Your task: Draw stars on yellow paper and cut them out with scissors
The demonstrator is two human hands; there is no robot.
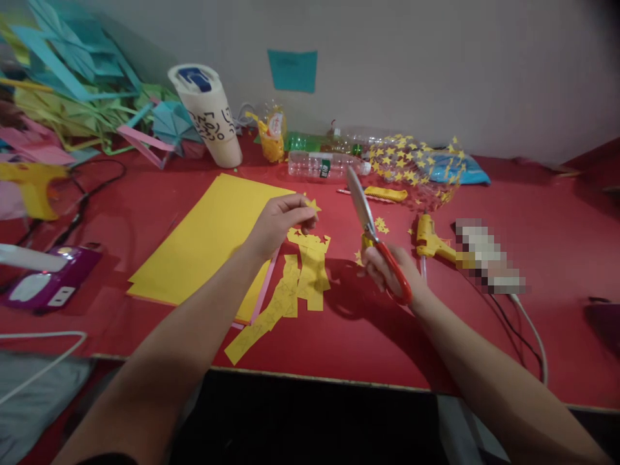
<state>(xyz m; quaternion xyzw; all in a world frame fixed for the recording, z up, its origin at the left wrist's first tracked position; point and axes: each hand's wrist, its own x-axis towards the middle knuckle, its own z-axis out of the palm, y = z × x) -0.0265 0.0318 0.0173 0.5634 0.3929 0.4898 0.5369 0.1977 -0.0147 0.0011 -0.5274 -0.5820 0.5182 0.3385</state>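
Note:
My left hand (pixel 283 223) pinches a small yellow paper star (pixel 314 205) between thumb and fingers. In my right hand (pixel 392 265) are red-handled scissors (pixel 361 200), blades pointing up and away; a bit of yellow paper (pixel 367 243) also shows at those fingers. Between the hands lie cut yellow paper strips (pixel 312 274) with star outlines drawn on them, and a scrap with star-shaped notches (pixel 310 240). Loose small stars (pixel 382 225) rest on the table beyond my right hand. Large yellow sheets (pixel 208 239) lie under and beside my left forearm.
On the red table (pixel 358 349) stand a white tumbler (pixel 208 119) and a lying plastic bottle (pixel 324 166). A yellow box cutter (pixel 386 193) and a star-covered clear bottle (pixel 407 161) are behind. A glue gun (pixel 431 239) lies right; folded paper shapes (pixel 82 90) crowd the left.

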